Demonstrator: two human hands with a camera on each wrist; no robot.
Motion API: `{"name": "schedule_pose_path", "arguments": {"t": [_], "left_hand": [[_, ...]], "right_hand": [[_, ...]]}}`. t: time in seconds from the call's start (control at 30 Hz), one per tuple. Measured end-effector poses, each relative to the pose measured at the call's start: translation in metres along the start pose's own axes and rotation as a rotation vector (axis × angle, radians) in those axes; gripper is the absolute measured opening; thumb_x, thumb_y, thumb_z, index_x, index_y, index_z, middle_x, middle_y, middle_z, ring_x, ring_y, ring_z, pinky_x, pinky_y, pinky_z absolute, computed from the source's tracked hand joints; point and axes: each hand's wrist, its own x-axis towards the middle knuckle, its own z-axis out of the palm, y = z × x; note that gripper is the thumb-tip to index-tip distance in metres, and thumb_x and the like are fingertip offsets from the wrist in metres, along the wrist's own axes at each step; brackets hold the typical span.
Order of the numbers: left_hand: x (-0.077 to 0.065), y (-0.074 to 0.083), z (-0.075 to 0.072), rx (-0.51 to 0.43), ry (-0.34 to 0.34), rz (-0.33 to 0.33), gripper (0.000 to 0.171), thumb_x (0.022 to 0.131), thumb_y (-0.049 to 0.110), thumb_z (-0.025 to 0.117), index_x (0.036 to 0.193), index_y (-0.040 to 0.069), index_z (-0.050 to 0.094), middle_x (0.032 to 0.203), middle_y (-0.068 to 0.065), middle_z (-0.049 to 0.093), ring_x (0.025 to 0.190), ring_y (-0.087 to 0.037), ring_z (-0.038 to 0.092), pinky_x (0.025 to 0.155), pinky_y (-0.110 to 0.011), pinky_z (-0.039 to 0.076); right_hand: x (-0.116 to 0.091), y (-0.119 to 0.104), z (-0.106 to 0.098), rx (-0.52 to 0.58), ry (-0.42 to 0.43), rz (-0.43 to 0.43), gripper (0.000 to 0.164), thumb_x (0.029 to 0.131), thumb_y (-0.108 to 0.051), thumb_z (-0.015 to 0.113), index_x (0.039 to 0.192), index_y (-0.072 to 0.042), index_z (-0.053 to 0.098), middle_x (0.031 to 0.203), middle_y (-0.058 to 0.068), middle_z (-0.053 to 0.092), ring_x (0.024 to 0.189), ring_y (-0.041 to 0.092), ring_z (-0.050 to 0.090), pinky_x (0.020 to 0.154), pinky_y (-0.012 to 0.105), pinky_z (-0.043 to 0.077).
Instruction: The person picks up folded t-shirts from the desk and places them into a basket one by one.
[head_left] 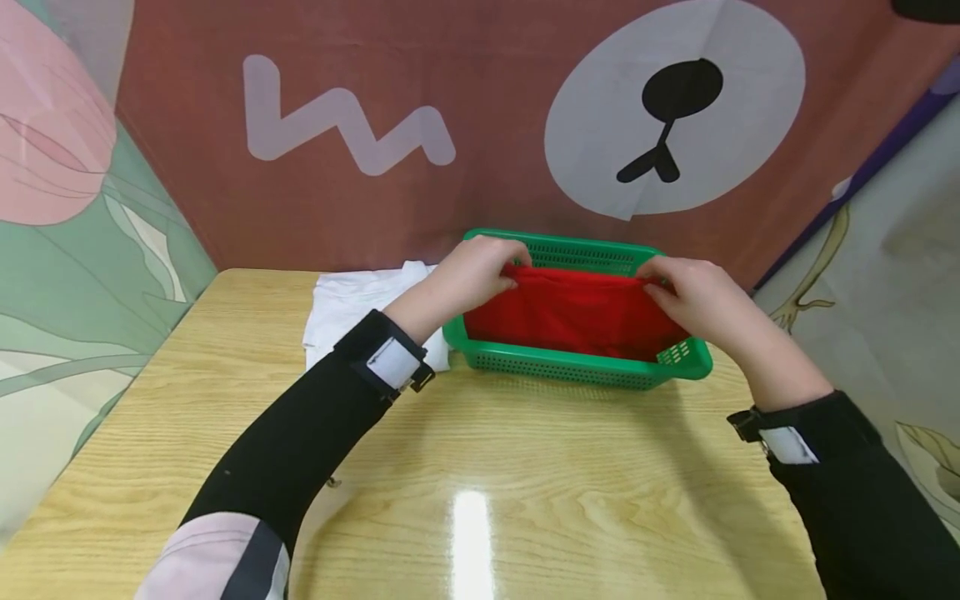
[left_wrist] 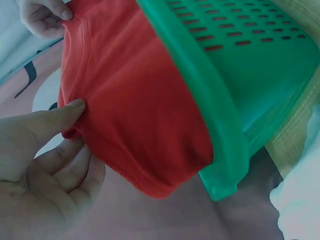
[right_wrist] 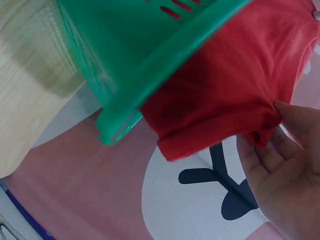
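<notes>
At the left, one white cloth (head_left: 341,308) is being supported by one table (head_left: 525,467). To its right, one red cloth (head_left: 577,312) is being held partly inside one green basket (head_left: 558,364). Its upper edge is being pinched near the left end by the left hand (head_left: 483,268), and near the right end by the right hand (head_left: 693,296), each grip being closed on fabric. Its long axis is being stretched left to right, that edge being pointed upward.
</notes>
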Motion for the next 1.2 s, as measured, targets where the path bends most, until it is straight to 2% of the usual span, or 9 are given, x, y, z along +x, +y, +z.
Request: {"name": "schedule_pose_path", "arguments": {"t": [0.27,0.43,0.67,0.83,1.0,1.2], "left_hand": [[0.014,-0.003,-0.005,-0.008,-0.036,-0.003,0.031,0.097,0.011,0.072,0.128,0.01,0.07,0.123,-0.008,0.071,0.106,-0.022,0.063,0.094,-0.031,0.057],[0.022,-0.006,-0.007,-0.025,-0.055,-0.012,0.031,0.096,0.01,0.074,0.126,0.011,0.07,0.122,-0.008,0.069,0.106,-0.023,0.061,0.094,-0.032,0.058],[0.038,-0.009,-0.009,-0.03,-0.105,-0.033,0.032,0.096,0.011,0.073,0.127,0.011,0.07,0.126,-0.009,0.067,0.112,-0.025,0.059,0.095,-0.032,0.057],[0.048,-0.01,-0.008,-0.039,-0.145,-0.052,0.034,0.096,0.011,0.074,0.13,0.011,0.069,0.128,-0.01,0.066,0.112,-0.026,0.058,0.096,-0.033,0.056],[0.053,-0.014,-0.008,-0.058,-0.167,-0.057,0.033,0.097,0.013,0.072,0.13,0.011,0.069,0.128,-0.01,0.065,0.113,-0.025,0.057,0.096,-0.033,0.056],[0.055,-0.023,-0.01,-0.126,-0.173,-0.072,0.032,0.098,0.013,0.071,0.13,0.01,0.069,0.126,-0.011,0.064,0.113,-0.026,0.056,0.098,-0.036,0.054]], "right_hand": [[0.017,0.009,-0.008,0.026,-0.132,0.02,0.022,0.1,-0.001,0.063,0.121,0.002,0.067,0.111,0.024,0.071,0.098,0.037,0.067,0.085,0.056,0.058],[0.026,0.013,-0.012,0.03,-0.198,0.027,0.024,0.099,0.0,0.063,0.122,0.003,0.067,0.113,0.025,0.07,0.102,0.038,0.066,0.089,0.057,0.057],[0.042,0.022,-0.015,0.053,-0.256,0.075,0.023,0.099,-0.001,0.062,0.121,0.004,0.066,0.117,0.027,0.069,0.104,0.039,0.065,0.088,0.057,0.056],[0.052,0.031,-0.012,0.077,-0.3,0.104,0.023,0.1,-0.002,0.061,0.121,0.006,0.065,0.118,0.028,0.068,0.095,0.035,0.065,0.083,0.053,0.058],[0.06,0.034,-0.009,0.071,-0.331,0.116,0.02,0.1,-0.001,0.06,0.117,0.007,0.065,0.111,0.027,0.068,0.092,0.033,0.064,0.079,0.05,0.057],[0.072,0.034,-0.007,0.09,-0.375,0.137,0.02,0.1,-0.001,0.058,0.117,0.007,0.065,0.114,0.028,0.067,0.096,0.036,0.062,0.085,0.052,0.057]]}}
